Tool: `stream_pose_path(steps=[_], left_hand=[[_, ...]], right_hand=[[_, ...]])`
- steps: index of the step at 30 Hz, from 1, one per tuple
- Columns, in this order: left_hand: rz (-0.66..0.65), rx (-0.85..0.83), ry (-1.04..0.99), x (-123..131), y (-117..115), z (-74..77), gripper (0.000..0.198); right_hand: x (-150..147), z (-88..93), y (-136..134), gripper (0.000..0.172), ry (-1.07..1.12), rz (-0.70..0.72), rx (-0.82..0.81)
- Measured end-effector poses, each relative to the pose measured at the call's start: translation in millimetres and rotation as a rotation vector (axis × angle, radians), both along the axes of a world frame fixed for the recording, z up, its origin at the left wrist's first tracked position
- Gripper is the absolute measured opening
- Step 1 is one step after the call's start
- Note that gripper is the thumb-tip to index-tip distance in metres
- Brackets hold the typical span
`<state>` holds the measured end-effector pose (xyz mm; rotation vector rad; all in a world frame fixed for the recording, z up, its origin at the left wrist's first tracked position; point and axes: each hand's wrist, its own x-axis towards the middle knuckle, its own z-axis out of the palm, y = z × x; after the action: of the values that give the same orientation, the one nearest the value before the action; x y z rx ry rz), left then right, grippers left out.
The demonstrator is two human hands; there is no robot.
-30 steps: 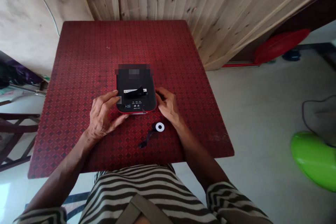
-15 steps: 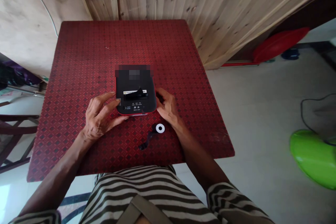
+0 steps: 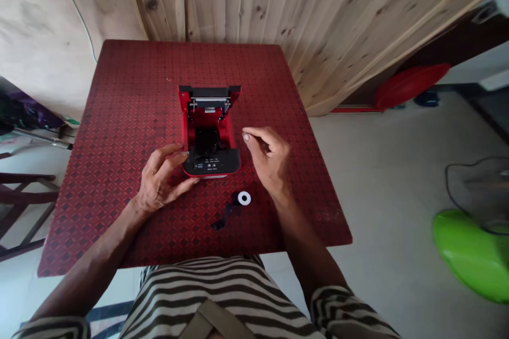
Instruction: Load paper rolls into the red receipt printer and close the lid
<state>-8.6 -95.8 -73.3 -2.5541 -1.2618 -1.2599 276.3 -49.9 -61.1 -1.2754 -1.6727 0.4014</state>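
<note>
- One red patterned desk (image 3: 131, 79) carries the scene, with a person in a striped top (image 3: 199, 288) at its near edge.
- Near the middle, a red-and-black device (image 3: 214, 160) sits with its lid (image 3: 209, 92) raised at the far side; the contents of its interior (image 3: 207, 140) are too dim to tell. A knock could drop the lid onto any fingers beneath it.
- At the device's near left corner, the left hand (image 3: 157, 183) is clamped on, thumb at the front and fingers at the left side. Should that hold slacken, a push could skid the device.
- Just right of the device and apart from it, the right hand (image 3: 272, 161) brings thumb and forefinger tips together; whether something tiny is pinched there cannot be told. An inward sweep of that wrist could bump the roll.
- The small roll (image 3: 244, 198) shows its white end, between device and near edge. Bumped, it could roll away.
- Its dark tail (image 3: 220, 222) trails leftward; if snagged, it could drag the roll or crease.
</note>
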Motion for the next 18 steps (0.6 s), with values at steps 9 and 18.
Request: stream_pose_path(steps=[9,18], left_hand=[[-0.015,-0.015,-0.001,0,-3,-7.0,0.066],[-0.011,-0.004,0.017,7,-4,-7.1,0.069]], right_hand=[[-70,70.4,44,0.024,-0.888,0.467,-0.237],[-75,60.6,60,0.017,-0.826,0.508,-0.251]])
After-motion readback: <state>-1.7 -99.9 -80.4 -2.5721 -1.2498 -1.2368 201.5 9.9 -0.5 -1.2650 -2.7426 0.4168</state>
